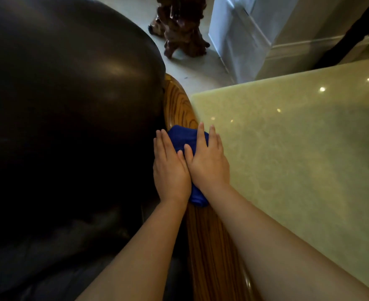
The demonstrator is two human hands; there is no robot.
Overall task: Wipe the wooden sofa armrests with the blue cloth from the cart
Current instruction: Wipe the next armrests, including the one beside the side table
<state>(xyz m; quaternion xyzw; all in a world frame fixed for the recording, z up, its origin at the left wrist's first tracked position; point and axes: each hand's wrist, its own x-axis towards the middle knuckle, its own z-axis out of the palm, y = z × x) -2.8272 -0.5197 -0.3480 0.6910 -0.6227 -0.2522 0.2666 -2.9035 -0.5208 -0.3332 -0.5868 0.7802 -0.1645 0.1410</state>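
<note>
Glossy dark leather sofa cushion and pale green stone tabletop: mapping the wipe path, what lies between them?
In the head view: the wooden armrest, with the blue cloth on it.

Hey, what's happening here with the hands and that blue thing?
A person is wiping a wooden sofa armrest with a blue cloth. The left hand and right hand lie flat, side by side, pressing the cloth onto the wood. A dark cushion sits to the left, a pale stone tabletop to the right.

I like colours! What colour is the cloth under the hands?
Deep blue: the cloth shows best in the head view.
</note>
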